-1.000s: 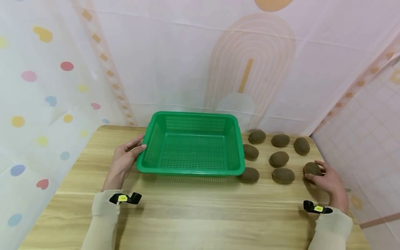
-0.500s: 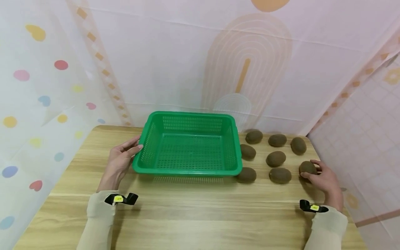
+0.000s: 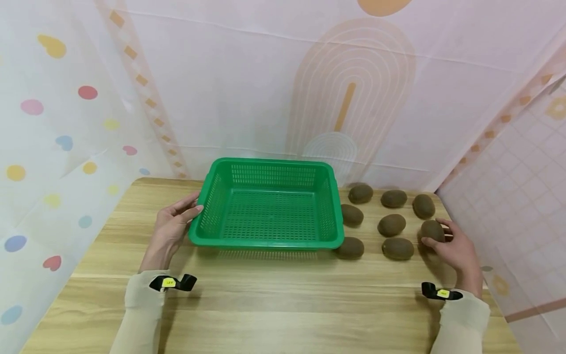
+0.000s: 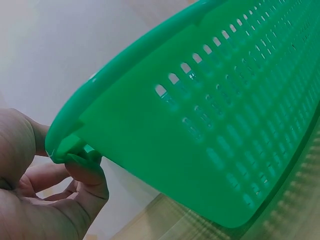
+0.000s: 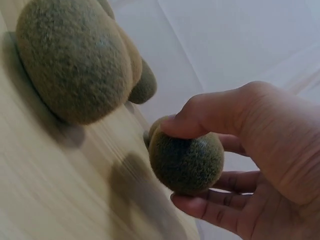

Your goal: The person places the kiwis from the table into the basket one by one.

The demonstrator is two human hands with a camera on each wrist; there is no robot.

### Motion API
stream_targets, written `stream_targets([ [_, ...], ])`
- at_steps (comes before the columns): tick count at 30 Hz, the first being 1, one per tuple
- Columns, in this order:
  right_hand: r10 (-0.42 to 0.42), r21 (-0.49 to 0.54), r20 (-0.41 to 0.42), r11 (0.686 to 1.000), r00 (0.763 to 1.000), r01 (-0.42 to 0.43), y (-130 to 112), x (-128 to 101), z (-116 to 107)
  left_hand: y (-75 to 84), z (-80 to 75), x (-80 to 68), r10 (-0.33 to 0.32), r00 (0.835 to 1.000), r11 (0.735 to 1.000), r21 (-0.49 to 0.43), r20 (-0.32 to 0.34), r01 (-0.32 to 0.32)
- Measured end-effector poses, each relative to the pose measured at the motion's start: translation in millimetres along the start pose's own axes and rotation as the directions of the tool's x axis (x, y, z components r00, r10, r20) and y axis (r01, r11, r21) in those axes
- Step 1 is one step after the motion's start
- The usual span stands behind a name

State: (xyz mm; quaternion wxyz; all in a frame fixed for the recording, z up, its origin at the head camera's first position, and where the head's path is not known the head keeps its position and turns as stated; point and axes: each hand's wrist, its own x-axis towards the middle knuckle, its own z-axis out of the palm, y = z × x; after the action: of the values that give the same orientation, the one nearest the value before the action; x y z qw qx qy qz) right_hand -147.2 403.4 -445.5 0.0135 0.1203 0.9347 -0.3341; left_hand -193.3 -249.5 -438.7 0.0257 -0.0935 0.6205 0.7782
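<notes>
My left hand (image 3: 170, 228) grips the left rim of a green plastic basket (image 3: 267, 245) with slotted walls. In the left wrist view the fingers curl under the rim of the basket (image 4: 135, 135). At the right end of the table, my right hand (image 3: 461, 253) holds a brown kiwi (image 3: 432, 231) between thumb and fingers. The right wrist view shows this kiwi (image 5: 187, 162) raised off the wood, with its shadow lying apart from it. Several more kiwis (image 3: 391, 225) lie in loose rows between the basket and my right hand.
The wood-grain table (image 3: 283, 305) ends at the back against a patterned cloth wall (image 3: 247, 98). One kiwi (image 3: 351, 248) at the front left of the rows is partly hidden by the basket's right corner.
My right hand has lifted the kiwi and moved it slightly back and to the left. The left hand keeps its grip on the basket, which stays put; the head view shifted a little.
</notes>
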Motion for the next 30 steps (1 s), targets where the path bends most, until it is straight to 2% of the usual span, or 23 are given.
stream_targets([
  [7,-0.069,0.024,-0.062,0.997,0.996,0.070,-9,3,7,-1.6,1.0,-1.6,-0.004,1.000,1.000,-0.008,-0.013,0.004],
  [15,-0.092,0.072,-0.104,0.992,0.990,0.100,-20,2,9,-3.2,0.7,-3.0,-0.006,1.000,1.000,-0.025,-0.009,0.006],
  [26,-0.097,0.110,-0.138,0.988,0.986,0.112,-40,-2,10,-1.0,1.1,-2.1,0.011,1.000,0.999,0.046,-0.008,-0.010],
  [30,-0.108,0.144,-0.151,0.981,0.983,0.130,-46,0,13,0.1,0.2,-0.9,0.026,1.000,0.999,0.033,-0.008,-0.026],
])
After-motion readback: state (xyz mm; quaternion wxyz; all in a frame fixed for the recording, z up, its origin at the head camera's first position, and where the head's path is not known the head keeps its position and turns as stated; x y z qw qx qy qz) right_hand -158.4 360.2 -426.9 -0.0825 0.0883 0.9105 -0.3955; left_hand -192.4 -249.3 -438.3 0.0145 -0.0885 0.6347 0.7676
